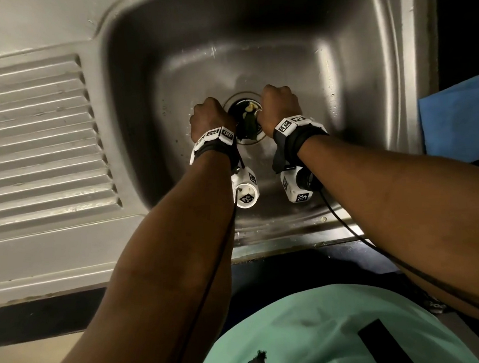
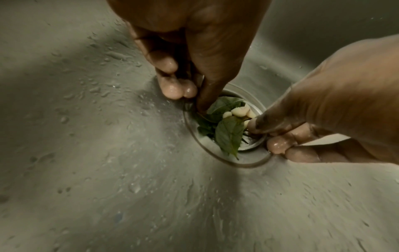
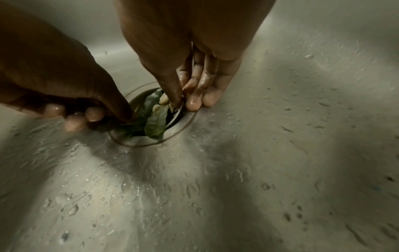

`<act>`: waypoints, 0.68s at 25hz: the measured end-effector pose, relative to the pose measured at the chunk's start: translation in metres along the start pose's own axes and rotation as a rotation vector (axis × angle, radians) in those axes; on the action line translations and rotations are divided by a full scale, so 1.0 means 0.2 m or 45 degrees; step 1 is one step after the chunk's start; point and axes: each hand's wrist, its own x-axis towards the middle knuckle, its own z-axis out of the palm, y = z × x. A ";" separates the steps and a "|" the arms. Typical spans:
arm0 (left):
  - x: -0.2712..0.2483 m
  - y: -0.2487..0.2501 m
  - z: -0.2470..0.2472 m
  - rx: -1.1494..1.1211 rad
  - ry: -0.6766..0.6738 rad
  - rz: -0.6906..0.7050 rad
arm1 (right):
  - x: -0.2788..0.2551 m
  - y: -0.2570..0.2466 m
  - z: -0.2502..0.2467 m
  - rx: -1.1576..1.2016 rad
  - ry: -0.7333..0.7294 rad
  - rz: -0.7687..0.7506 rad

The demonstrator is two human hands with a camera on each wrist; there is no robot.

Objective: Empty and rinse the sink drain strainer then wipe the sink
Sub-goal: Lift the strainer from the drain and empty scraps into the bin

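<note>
While both hands work at the drain in the middle of the stainless steel sink [image 1: 336, 40] floor, the round metal drain strainer [image 2: 255, 145] sits in its opening, one side apparently raised a little. The left hand [image 1: 211, 116] pinches the strainer's rim with thumb inside and wet fingertips [image 2: 179, 90] on the sink floor outside. The right hand [image 1: 279, 105] does the same on the opposite side, thumb inside the rim, fingers curled just outside it.

My judgement: the risk lies in the lift. Everything is wet, so a pinch on a thin rim could slip. If one side rises faster, the basket tilts and its load slides into the open drain or onto the sink floor.

That load is green leaves [image 2: 228, 134] lying across the basket, with pale, lumpy food scraps [image 2: 239, 111] toward the far rim. One leaf tip overhangs the near rim and could catch or drop off.

Water beads cover the sink floor. A folded blue cloth [image 1: 457, 119] waits off the sink's right edge.
</note>
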 end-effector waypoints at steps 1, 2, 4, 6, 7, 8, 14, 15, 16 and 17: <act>0.00 0.00 0.00 -0.001 -0.001 -0.004 | 0.00 0.00 0.00 0.004 -0.010 -0.003; 0.00 0.00 0.01 0.001 -0.002 -0.006 | 0.00 0.00 0.00 0.011 -0.017 -0.011; 0.00 0.00 0.01 -0.003 0.001 -0.008 | 0.00 0.00 0.00 0.019 -0.020 -0.048; 0.01 -0.01 0.01 -0.028 0.008 -0.016 | 0.01 -0.01 -0.01 0.038 0.004 -0.068; 0.01 -0.01 0.01 -0.043 0.012 -0.024 | 0.01 -0.02 -0.01 0.065 0.015 -0.049; 0.02 -0.01 0.01 -0.058 0.013 -0.037 | 0.02 -0.02 -0.01 0.096 0.025 -0.013; 0.05 -0.05 0.03 -0.150 0.016 -0.148 | 0.06 -0.01 0.01 0.162 0.022 0.155; 0.06 -0.06 0.03 -0.170 0.017 -0.167 | 0.06 -0.01 0.02 0.166 0.021 0.158; 0.07 -0.07 0.04 -0.197 0.019 -0.187 | 0.06 -0.01 0.03 0.175 0.022 0.162; 0.07 -0.08 0.04 -0.226 0.022 -0.204 | 0.05 -0.01 0.03 0.182 0.026 0.164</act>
